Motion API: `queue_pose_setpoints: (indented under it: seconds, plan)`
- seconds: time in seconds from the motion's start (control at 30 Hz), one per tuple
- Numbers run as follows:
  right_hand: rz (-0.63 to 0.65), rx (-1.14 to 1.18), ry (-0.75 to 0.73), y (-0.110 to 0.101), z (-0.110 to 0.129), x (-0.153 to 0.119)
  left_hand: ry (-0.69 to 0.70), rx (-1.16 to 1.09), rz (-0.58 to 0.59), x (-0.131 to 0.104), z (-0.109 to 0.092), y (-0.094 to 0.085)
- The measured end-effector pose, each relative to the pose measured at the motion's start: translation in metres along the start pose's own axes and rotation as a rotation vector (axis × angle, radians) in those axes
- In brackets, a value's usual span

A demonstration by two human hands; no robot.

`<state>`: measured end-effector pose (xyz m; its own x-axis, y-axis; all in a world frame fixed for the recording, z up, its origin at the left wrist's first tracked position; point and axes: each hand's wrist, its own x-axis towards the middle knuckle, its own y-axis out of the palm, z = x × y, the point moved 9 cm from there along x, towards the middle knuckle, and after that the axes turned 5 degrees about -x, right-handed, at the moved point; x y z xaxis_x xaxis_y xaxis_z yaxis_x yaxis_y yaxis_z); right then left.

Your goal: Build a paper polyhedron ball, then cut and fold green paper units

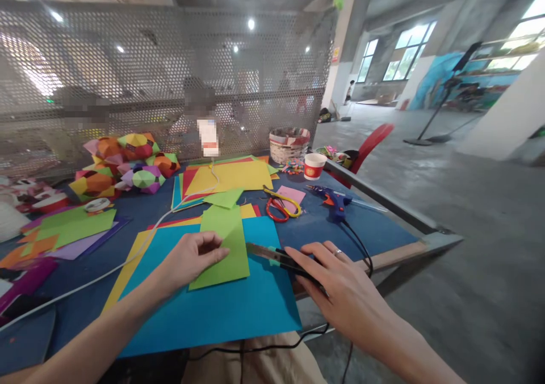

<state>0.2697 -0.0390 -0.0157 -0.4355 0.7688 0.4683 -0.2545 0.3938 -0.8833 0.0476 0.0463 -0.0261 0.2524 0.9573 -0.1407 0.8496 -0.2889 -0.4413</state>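
My left hand (196, 256), its fingers curled in and thumb near the fingertips, holds a light green paper strip (227, 231) in place at its left side. Under the strip lies a large blue sheet (238, 316), on top of yellow and red sheets (138, 242). A utility knife (285, 259) with a dark handle is gripped in my right hand (332, 276). Its blade points left and touches or nearly touches the strip's right edge. A smaller green piece (225, 198) lies at the strip's far end.
Scissors (279, 211) with red and yellow handles lie beyond the blue sheet, with a blue glue gun (336, 202) on their right. A paper cup (314, 167), a basket (289, 144) and folded paper balls (136, 157) stand farther back. A white cable (159, 219) crosses the table.
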Motion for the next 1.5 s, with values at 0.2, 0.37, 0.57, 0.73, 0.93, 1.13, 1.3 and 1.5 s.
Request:
queue_pose_setpoints:
  seconds: [0.2,0.37,0.57,0.73,0.93,1.13,1.3,1.5]
  plan:
    - [0.056,-0.015,-0.048,0.000,0.003,-0.006,0.066,0.024,-0.035,0.011,0.005,0.003]
    - [0.047,-0.071,-0.084,-0.005,0.004,-0.009,0.205,0.264,0.044,0.013,-0.001,0.001]
    - [0.046,-0.138,-0.122,-0.009,0.008,-0.007,0.684,0.722,0.107,-0.001,-0.033,0.008]
    - [0.053,-0.157,-0.158,-0.009,0.012,-0.007,0.629,0.820,0.390,0.014,-0.011,0.026]
    - [0.115,-0.133,-0.212,-0.004,0.012,-0.009,0.579,0.832,0.556,0.023,0.009,0.037]
    - [0.144,-0.158,-0.271,-0.001,0.014,-0.007,0.590,0.847,0.564,0.022,0.010,0.038]
    - [0.108,-0.192,-0.284,-0.004,0.023,-0.004,0.584,0.863,0.561,0.024,0.012,0.038]
    - [0.122,-0.204,-0.279,-0.004,0.027,-0.006,0.595,0.824,0.533,0.023,0.008,0.037]
